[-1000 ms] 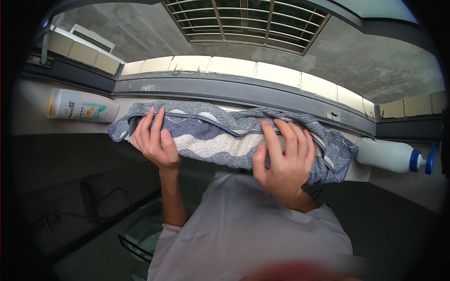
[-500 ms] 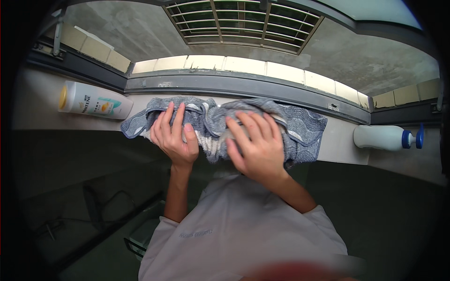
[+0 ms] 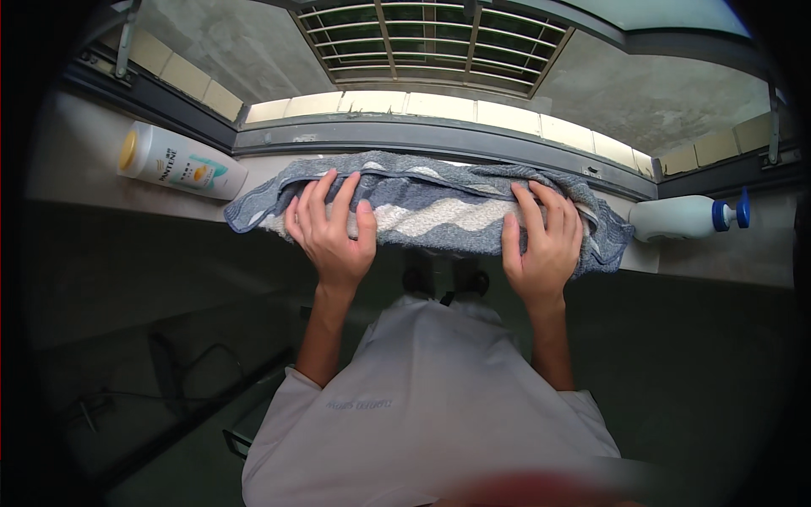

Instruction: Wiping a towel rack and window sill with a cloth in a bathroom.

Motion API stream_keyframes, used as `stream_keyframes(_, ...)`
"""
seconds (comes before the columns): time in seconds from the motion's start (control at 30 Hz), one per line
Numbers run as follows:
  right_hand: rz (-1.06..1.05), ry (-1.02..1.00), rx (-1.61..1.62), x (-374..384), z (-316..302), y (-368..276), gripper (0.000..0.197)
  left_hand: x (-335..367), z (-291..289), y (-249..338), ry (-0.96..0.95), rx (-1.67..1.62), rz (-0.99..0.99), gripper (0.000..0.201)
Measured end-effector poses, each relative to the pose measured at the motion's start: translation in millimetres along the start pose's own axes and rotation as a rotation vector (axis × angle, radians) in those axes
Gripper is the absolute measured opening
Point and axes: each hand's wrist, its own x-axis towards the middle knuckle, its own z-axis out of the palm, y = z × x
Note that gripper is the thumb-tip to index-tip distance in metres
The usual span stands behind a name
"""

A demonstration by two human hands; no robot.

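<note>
A blue-grey towel [image 3: 439, 221] with wavy white bands lies lengthwise along the windowsill, its near side drooping over the sill's front edge. My left hand [image 3: 331, 241] rests on the towel's left part, fingers spread and thumb apart, the fingertips at a folded hem. On the right part lies my right hand [image 3: 545, 243], its fingers also apart and slightly bent on the cloth. Folds bunch up beyond the right fingertips. Neither hand closes round the towel.
A white shampoo bottle [image 3: 184, 165] with a yellow cap lies at the sill's left end. At the right end is a white pump bottle [image 3: 676, 219] with a blue top. Behind the towel runs a grey window frame [image 3: 439, 135]; a metal grille [image 3: 435, 42] is outside.
My right hand has moved right, away from the left. The towel's bunched middle is now stretched out flatter, and its right end reaches the pump bottle.
</note>
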Motion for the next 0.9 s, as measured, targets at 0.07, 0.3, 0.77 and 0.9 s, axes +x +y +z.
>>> stream_keyframes(0.07,-0.008,0.009,0.007,-1.7,1.2,-0.3,0.039,-3.6,-0.9,20.3,-0.027,0.012,0.010,0.042)
stream_keyframes(0.3,-0.074,0.017,0.018,-4.6,2.6,6.6,0.043,-14.0,7.8,95.0,-0.151,-0.166,0.190,0.038)
stream_keyframes(0.77,-0.064,0.042,0.050,-3.7,5.2,10.2,0.041,11.4,-8.2,-6.1,-0.008,0.030,-0.042,0.043)
stream_keyframes(0.9,-0.064,0.046,0.031,-2.5,8.5,5.8,0.041,7.4,-4.0,-6.0,0.010,0.071,-0.056,0.044)
